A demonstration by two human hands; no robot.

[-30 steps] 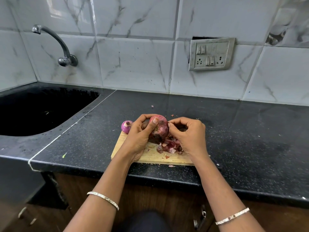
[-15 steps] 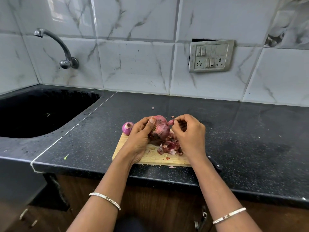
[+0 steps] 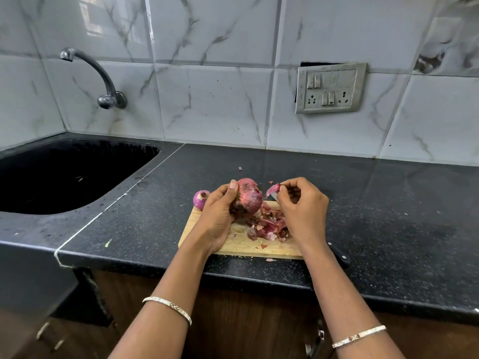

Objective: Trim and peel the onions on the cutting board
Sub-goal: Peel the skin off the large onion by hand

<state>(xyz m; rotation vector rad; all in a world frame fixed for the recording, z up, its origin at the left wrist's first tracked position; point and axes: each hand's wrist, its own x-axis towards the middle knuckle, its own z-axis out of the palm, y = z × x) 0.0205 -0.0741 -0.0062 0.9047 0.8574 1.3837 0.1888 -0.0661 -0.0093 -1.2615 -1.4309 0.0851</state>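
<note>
Onion [image 3: 246, 196] held in left hand [image 3: 217, 218]; right hand [image 3: 302, 211] pinches skin [image 3: 273, 189].

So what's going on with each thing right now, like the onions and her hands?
Big red onion: held above board, papery skin partly on.
Small purple onion: peeled, at board's far-left corner.
Strip of onion skin: pinched, pulled away.
Left hand: grips big onion.
Right hand: pinches skin strip.
Wooden cutting board: littered with peelings.
Curved metal tap: no water running.

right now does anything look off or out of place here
The switch plate on the tiled wall hangs askew, with a dark gap behind its top edge. Onion skin scraps lie off the cutting board on the counter.
</note>
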